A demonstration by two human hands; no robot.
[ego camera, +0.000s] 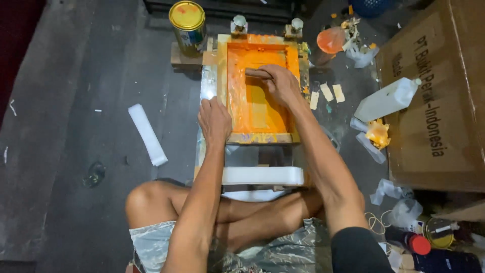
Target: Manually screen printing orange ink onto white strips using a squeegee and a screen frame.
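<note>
Camouflage-patterned shorts cover the crossed legs of the person seated on the dark floor at six o'clock. Just beyond the knees lies a white strip across the near end of a glass-topped printing stand. On the stand sits the screen frame, a wooden rectangle smeared all over with orange ink. The left hand rests on the frame's near left corner, at about nine o'clock from the mesh, fingers curled down over the edge and pressing on it. The right hand reaches farther in, toward twelve o'clock, its fingers closed around a squeegee that lies across the inked mesh. At eight o'clock from the frame a white folded piece lies apart on the floor. At three o'clock a white plastic bottle leans against a cardboard box. Farthest off, at eleven o'clock, a yellow-lidded tin stands just beside the frame's far corner.
</note>
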